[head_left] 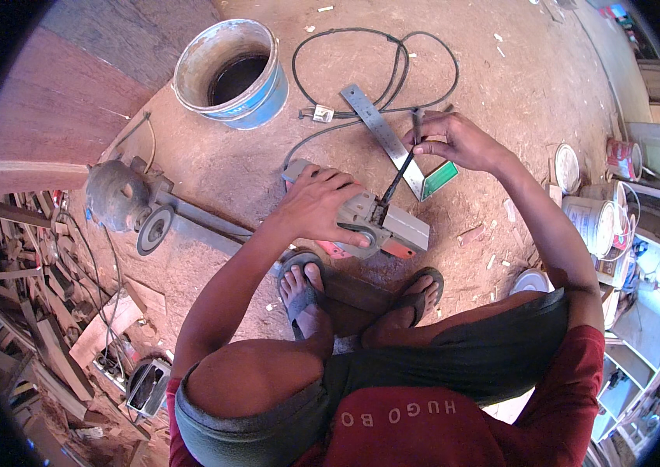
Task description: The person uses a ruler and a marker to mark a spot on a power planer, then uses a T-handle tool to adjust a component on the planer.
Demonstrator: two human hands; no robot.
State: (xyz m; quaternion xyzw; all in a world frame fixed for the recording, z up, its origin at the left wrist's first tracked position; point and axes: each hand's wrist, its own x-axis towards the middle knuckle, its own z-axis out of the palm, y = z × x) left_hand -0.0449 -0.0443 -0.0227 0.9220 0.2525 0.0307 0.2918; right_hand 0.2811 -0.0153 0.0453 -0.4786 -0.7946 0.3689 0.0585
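Note:
A grey electric planer (411, 226) with red parts lies in front of my feet, its flat base facing up. My left hand (316, 204) spreads over its rear half and grips the body, thumb along the near side. In my right hand (454, 140), raised at its far right, is a slim dark rod-like tool (400, 177), pinched between thumb and fingers. The tool slants down, its tip at the middle of the planer; its exact kind is unclear. Just beyond the planer lies a try square (372, 113) with a steel blade and green-faced stock.
A black power cord (341, 31) loops on the dusty floor. Beyond it stands a blue-white bucket (256, 109) holding dark liquid. A bench grinder (155, 226) sits left, above scrap wood (50, 335). Paint buckets (588, 226) and a white shelf (649, 327) line the right.

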